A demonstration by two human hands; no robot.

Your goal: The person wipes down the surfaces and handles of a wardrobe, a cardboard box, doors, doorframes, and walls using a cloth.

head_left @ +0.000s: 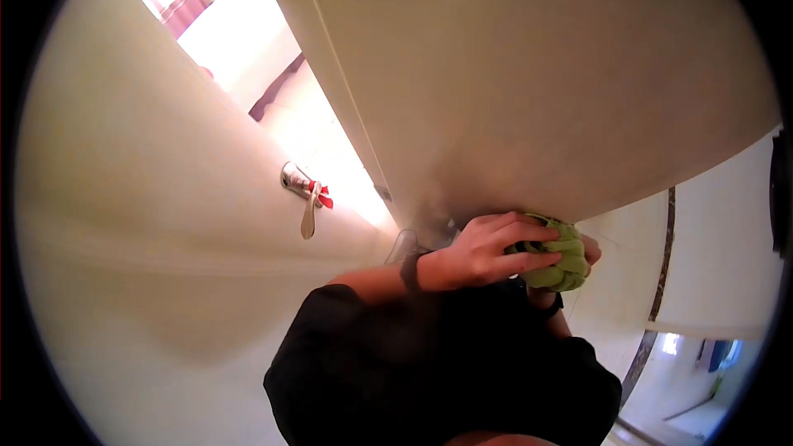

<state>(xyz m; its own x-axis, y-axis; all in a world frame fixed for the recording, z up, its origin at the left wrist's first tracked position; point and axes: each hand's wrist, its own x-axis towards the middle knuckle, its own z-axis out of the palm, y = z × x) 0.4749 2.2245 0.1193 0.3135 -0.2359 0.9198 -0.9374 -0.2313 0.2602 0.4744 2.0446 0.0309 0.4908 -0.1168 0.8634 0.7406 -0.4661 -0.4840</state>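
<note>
Both hands are on a bunched light-green cloth point(564, 263) held in front of my body. My left hand point(491, 249) comes from the left, its fingers bent over the near side of the cloth. My right hand point(592, 251) is mostly behind the cloth, with only some curled fingers showing at its right edge. Something dark shows between the left fingers and the cloth; I cannot make out what it is. A dark band circles each wrist.
To the left a pale door point(157, 173) stands ajar, with a metal lever handle point(309, 202) and a red ribbon on it. A bed point(244, 37) shows through the gap. A pale wall point(537, 74) rises ahead. Dark strips point(663, 256) cross the floor at right.
</note>
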